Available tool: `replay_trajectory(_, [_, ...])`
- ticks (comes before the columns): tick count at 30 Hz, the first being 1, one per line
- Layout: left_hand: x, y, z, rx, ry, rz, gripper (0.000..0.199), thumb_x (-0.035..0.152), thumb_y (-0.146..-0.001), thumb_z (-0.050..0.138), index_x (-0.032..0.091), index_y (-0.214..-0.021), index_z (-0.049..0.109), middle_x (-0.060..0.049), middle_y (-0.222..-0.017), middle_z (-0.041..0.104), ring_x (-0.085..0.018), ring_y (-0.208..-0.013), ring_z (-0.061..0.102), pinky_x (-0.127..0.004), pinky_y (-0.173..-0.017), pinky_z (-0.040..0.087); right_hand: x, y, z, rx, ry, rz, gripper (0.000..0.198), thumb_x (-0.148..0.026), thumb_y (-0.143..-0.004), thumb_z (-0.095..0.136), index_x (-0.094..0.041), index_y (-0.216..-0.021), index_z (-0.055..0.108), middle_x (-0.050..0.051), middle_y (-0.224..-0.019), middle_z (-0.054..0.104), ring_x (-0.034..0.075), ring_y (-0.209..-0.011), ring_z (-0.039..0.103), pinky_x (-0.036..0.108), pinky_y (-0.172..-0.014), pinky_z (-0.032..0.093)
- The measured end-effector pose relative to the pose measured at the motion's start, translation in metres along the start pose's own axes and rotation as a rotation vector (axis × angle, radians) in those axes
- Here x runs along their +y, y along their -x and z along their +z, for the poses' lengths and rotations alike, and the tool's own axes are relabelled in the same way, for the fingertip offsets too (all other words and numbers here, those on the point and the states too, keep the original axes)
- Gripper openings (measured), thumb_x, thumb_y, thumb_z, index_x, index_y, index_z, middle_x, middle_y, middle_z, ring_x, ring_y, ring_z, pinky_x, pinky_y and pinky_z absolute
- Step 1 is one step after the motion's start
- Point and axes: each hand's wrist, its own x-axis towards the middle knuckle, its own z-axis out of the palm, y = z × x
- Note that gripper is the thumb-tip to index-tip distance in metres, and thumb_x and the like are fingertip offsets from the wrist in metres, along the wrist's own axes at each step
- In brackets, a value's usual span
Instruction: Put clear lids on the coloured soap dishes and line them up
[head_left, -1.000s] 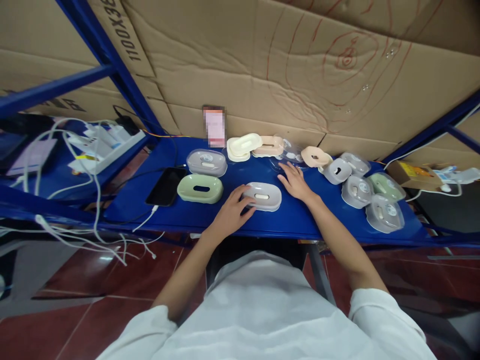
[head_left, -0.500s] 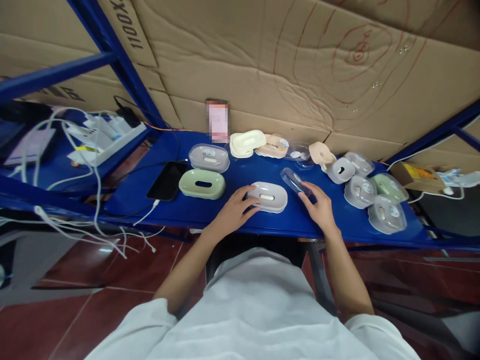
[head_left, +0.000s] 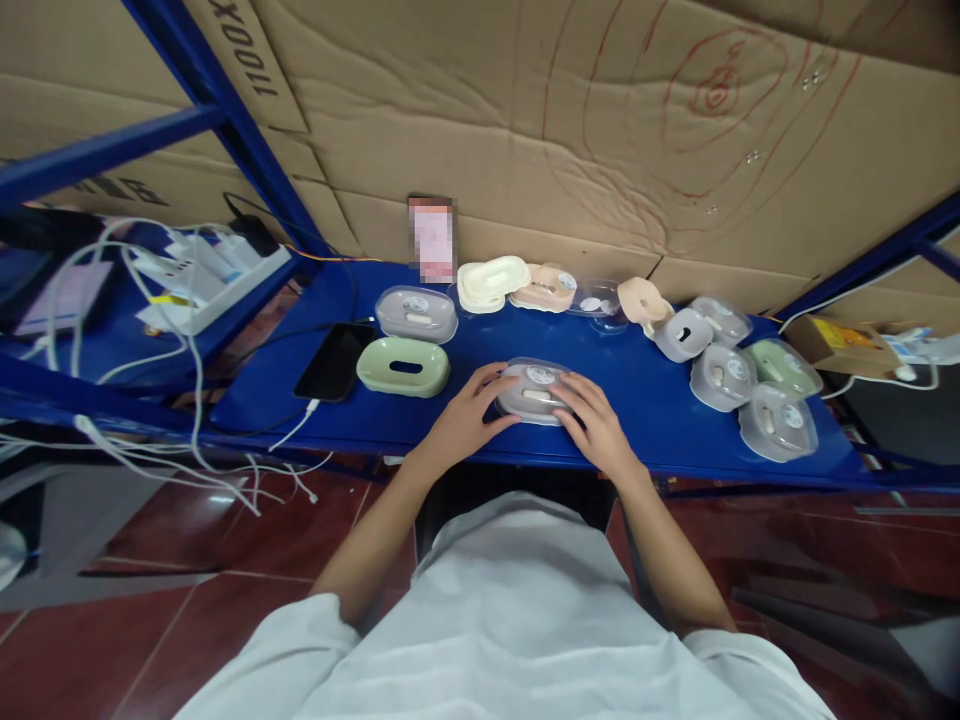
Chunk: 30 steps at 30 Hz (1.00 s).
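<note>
In front of me on the blue table stands a light grey soap dish (head_left: 536, 396), with a clear lid (head_left: 538, 373) bearing a round sticker resting on top. Its left end is gripped by my left hand (head_left: 471, 412), thumb at the near side and fingers behind. My right hand (head_left: 598, 420) presses on the lid's right end, its fingers curved over the edge. Whether the lid sits fully down cannot be made out. A green soap dish (head_left: 403, 368) without a lid lies left of my left hand.
A black phone (head_left: 332, 362) with a white cable lies at left. Lidded soap dishes (head_left: 722, 377) cluster at right. Cream (head_left: 492, 284) and peach (head_left: 544, 288) pieces line the cardboard wall (head_left: 480, 130). Blue shelf posts (head_left: 225, 120) and loose white cables are on the left.
My right hand has moved left with the clear lid, from beside the grey dish to on top of it. My left hand stays at the dish's left end.
</note>
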Motion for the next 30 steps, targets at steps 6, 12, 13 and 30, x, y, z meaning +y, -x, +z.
replay_trajectory(6, [-0.005,0.0,0.003,0.009,0.002,-0.005,0.046,0.034,-0.098,0.078,0.027,-0.14,0.06,-0.014,-0.159,0.051,-0.031,-0.15,0.055,-0.053,-0.127,0.048,0.0,0.006,0.001,-0.038,0.044,-0.069,0.06,-0.038,-0.106,0.065,-0.037,-0.164,0.049,0.007,-0.167,0.052,0.033,-0.16,0.043,0.062,-0.13,0.044])
replay_trajectory(12, [-0.004,0.0,0.002,-0.015,-0.003,0.008,0.04,0.032,-0.1,0.075,0.025,-0.137,0.06,-0.014,-0.167,0.048,-0.029,-0.155,0.051,-0.051,-0.127,0.047,-0.001,0.009,0.002,0.002,0.102,-0.115,0.056,-0.031,-0.106,0.065,-0.034,-0.161,0.055,0.006,-0.163,0.057,0.031,-0.156,0.048,0.059,-0.13,0.045])
replay_trajectory(13, [-0.004,0.0,0.002,-0.008,-0.007,0.016,0.039,0.032,-0.1,0.075,0.025,-0.136,0.061,-0.014,-0.165,0.05,-0.029,-0.154,0.052,-0.051,-0.127,0.047,-0.001,0.009,0.002,-0.004,0.103,-0.107,0.055,-0.031,-0.106,0.065,-0.035,-0.161,0.055,0.005,-0.162,0.057,0.031,-0.156,0.049,0.059,-0.13,0.046])
replay_trajectory(30, [-0.001,0.011,-0.025,0.131,-0.295,0.006,0.034,0.036,-0.105,0.066,0.026,-0.138,0.064,-0.014,-0.159,0.056,-0.033,-0.148,0.056,-0.055,-0.124,0.047,0.023,0.006,-0.016,-0.02,0.106,-0.07,0.054,-0.034,-0.107,0.062,-0.037,-0.16,0.054,0.009,-0.161,0.058,0.033,-0.154,0.051,0.061,-0.127,0.048])
